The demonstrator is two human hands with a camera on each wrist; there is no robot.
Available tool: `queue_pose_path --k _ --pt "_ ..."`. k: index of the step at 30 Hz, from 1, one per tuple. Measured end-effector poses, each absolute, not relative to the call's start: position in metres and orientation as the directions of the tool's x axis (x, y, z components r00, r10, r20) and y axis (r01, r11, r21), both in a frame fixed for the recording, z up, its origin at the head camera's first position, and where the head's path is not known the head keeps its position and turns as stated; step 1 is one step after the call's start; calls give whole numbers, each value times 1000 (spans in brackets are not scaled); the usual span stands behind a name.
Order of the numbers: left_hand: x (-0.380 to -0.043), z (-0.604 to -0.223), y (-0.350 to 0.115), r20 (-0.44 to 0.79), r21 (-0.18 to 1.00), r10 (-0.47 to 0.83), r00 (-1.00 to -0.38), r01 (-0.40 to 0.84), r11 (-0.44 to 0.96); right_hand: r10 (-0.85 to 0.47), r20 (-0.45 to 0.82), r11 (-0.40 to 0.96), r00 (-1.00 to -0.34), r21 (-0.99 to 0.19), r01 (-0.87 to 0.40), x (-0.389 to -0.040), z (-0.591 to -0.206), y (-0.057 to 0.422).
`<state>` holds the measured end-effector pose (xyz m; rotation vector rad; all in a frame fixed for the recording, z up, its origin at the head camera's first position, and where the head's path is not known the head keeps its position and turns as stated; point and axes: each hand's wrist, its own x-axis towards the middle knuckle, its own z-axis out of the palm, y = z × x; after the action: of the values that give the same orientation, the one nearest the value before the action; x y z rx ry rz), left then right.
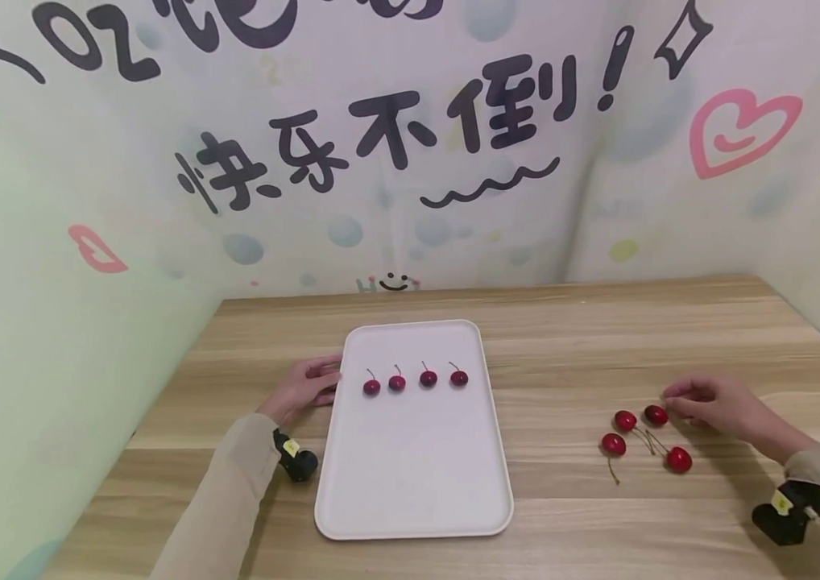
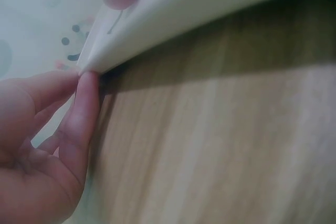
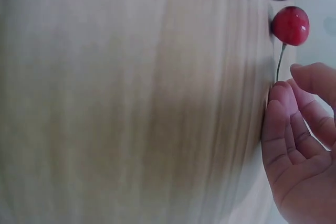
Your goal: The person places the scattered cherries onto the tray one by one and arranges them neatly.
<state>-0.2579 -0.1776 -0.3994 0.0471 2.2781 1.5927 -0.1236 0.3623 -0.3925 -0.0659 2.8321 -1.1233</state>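
Note:
On the left, my left hand (image 1: 306,382) pinches the left edge of the white tray (image 1: 417,475) between thumb and fingers; the left wrist view shows fingertips (image 2: 90,80) right at its rim. Several red cherries with stems, one of them the leftmost cherry (image 1: 371,387), stand in a row across the tray's upper part. Off to the right, my right hand (image 1: 716,405) is at a dark red cherry (image 1: 656,415) on the table. In the right wrist view, thumb and fingers pinch the end of that cherry's stem (image 3: 281,62).
Other loose cherries lie close by on the wooden table (image 1: 562,338), among them a front cherry (image 1: 678,460) and a left cherry (image 1: 614,445), their stems partly crossing. A printed wall cloth (image 1: 395,242) hangs behind the table's back edge.

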Motion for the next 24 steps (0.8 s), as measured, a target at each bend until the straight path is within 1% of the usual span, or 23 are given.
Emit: queue_pose_path --k 11,19,24 --pt "-260 -400 -178 -272 914 219 -937 -180 364 -76 -57 754 -995 -656 -20 -126 -392 356" --pt "-259 -399 -179 -284 917 214 -935 -199 345 -98 -16 787 -995 -614 -68 -130 -396 354" --pt "-259 -400 -179 -288 917 208 -935 -206 341 -115 -7 785 -993 -614 -87 -132 -397 350"
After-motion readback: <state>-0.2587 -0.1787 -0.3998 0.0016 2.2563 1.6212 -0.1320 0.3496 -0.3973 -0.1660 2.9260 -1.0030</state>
